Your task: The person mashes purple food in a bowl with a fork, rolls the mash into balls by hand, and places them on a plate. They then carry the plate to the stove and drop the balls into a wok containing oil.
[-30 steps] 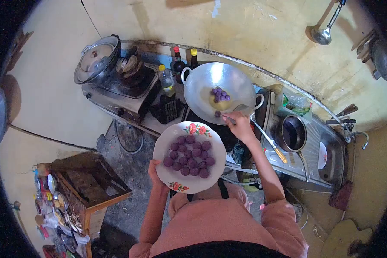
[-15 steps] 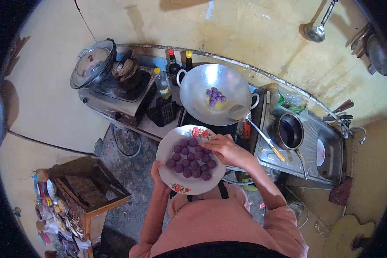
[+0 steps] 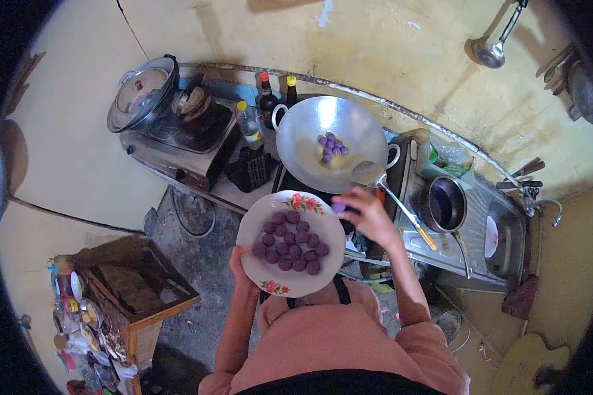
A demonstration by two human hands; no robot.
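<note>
On the left, a worn wooden stand [image 3: 141,322] faces the grey, scuffed floor [image 3: 197,253]. Above it, a lidded pan [image 3: 141,92] sits by the dark-topped stove [image 3: 171,155] against a stained yellowish wall [image 3: 408,66]. The left hand [image 3: 240,264] has its thumb over the rim of a flowered plate [image 3: 329,260], its other fingers hidden beneath; purple balls [image 3: 295,251] lie grouped on the plate. Beyond, a wide metal wok [image 3: 362,128] holds more balls [image 3: 329,148] in a little yellowish liquid. Between plate and wok, the blurred right hand [image 3: 369,214] pinches one purple ball [image 3: 338,207], fingers nearly closed. A spatula [image 3: 402,207] leans over the wok's rim, its handle reaching the steel drainboard [image 3: 412,247], where a dark-bottomed pot [image 3: 445,204] stands beside the sink basin [image 3: 507,253]
</note>
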